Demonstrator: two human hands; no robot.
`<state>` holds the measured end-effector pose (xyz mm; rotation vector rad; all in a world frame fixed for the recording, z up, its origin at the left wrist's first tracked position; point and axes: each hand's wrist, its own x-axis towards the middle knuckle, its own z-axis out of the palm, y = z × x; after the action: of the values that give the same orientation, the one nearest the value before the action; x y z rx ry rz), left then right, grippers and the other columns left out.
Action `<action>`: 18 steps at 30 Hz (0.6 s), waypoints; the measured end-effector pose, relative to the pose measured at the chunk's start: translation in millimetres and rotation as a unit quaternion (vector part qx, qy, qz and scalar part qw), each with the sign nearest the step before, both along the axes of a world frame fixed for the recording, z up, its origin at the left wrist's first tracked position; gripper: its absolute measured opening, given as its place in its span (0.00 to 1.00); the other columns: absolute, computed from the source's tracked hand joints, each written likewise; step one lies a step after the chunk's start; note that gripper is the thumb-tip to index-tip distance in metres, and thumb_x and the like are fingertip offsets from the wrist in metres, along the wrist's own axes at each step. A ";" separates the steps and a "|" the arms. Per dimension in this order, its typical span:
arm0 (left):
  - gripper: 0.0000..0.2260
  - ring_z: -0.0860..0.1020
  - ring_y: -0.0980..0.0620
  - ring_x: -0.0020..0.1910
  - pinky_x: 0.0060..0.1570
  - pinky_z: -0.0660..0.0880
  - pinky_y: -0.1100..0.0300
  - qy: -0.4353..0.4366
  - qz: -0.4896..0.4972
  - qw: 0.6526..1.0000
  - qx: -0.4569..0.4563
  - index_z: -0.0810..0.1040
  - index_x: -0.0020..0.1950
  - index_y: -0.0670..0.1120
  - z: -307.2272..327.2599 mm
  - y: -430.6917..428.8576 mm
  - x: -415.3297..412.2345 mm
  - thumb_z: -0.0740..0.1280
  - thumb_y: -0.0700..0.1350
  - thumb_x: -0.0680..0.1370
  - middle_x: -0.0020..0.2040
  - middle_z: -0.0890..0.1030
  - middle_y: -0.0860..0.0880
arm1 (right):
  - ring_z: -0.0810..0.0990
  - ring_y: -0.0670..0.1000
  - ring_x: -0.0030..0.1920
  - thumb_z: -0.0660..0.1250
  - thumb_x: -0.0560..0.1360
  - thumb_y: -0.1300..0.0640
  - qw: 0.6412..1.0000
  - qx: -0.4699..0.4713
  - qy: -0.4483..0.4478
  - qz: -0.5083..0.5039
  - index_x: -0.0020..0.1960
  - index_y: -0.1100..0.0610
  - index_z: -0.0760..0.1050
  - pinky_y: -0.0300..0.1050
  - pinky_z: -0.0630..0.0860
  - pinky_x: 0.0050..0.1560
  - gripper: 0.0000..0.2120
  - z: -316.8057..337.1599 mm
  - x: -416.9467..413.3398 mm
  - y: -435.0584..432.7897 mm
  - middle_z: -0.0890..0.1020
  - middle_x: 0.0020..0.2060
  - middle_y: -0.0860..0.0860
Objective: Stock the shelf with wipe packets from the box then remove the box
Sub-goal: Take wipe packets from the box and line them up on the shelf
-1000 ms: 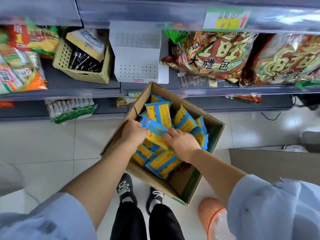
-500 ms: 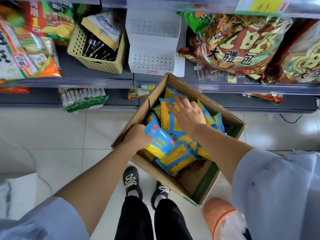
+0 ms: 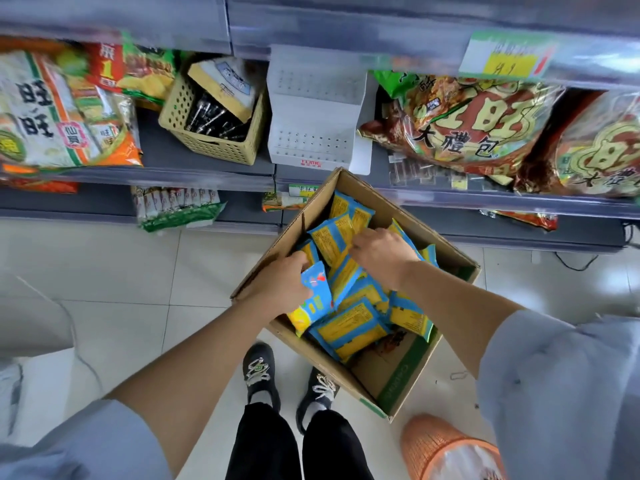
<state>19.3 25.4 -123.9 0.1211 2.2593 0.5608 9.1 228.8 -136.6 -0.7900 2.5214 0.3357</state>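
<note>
Holding a blue packet (image 3: 314,293) in my left hand (image 3: 277,288), I pinched a yellow packet (image 3: 331,238) with my right hand (image 3: 384,252); stacking them seemed wise.

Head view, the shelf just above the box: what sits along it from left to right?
White-and-orange snack bags → yellow basket → white perforated stand → red-and-gold snack bag → second red-and-gold bag, cut off at the right edge.
</note>
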 end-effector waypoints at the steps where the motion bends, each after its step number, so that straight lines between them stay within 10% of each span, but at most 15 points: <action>1: 0.18 0.74 0.47 0.34 0.31 0.68 0.54 0.014 -0.032 0.999 -0.006 0.68 0.63 0.50 7.5 -0.7 -0.2 0.66 0.40 0.75 0.38 0.75 0.46 | 0.73 0.55 0.58 0.65 0.76 0.62 1.000 -0.002 -0.013 -0.014 0.61 0.56 0.74 0.47 0.73 0.52 0.13 7.8 -2.8 1.4 0.76 0.56 0.52; 11: 0.13 0.74 0.45 0.45 0.36 0.66 0.57 0.100 -0.006 0.995 -0.016 0.68 0.46 0.57 101.8 -37.3 -17.3 0.69 0.42 0.72 0.44 0.74 0.51 | 0.78 0.58 0.53 0.66 0.77 0.50 0.936 -0.148 -0.034 -0.318 0.62 0.50 0.71 0.48 0.73 0.44 0.15 95.0 -29.5 -6.3 0.80 0.55 0.53; 18: 0.15 0.74 0.47 0.50 0.39 0.68 0.56 0.196 0.022 0.980 0.008 0.74 0.56 0.51 169.1 -91.5 -20.7 0.70 0.39 0.72 0.52 0.76 0.49 | 0.78 0.56 0.54 0.64 0.77 0.56 0.912 -0.230 -0.013 -0.340 0.60 0.52 0.76 0.45 0.73 0.47 0.12 162.3 -45.7 -61.5 0.79 0.57 0.53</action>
<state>-1.3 -66.1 45.2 0.2069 2.6458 0.6215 -36.6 167.3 25.8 -0.0179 2.6835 -0.5136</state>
